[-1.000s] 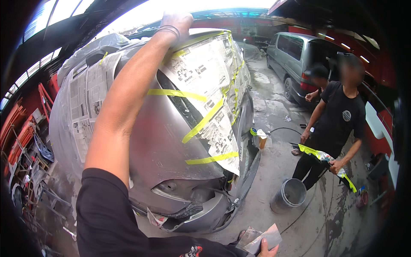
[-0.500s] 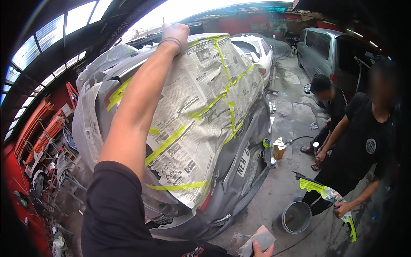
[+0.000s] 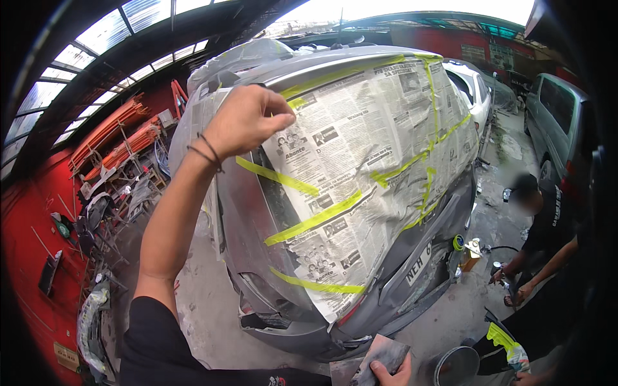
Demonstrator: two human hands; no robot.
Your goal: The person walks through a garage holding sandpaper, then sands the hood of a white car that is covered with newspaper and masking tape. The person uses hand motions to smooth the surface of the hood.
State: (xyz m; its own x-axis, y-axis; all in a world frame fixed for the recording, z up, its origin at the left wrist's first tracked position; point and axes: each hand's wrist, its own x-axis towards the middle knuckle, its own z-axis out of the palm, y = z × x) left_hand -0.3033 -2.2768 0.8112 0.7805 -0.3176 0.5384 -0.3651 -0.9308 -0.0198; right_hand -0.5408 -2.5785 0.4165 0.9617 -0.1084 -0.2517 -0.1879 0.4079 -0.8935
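Left fingers (image 3: 282, 122) half-curled, hold unclear, right fingers (image 3: 381, 371) clasp flat sheets (image 3: 390, 351) beside newspaper-masked car (image 3: 238, 212); apparent surface prep next needs careful contact

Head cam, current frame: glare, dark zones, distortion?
Head view: sky washed out white, roof panels very bright; head view: corners black, co-worker's clothing at lower right nearly lost in darkness; head view: car looks bowed, fisheye; head view: left hand fairly sharp.
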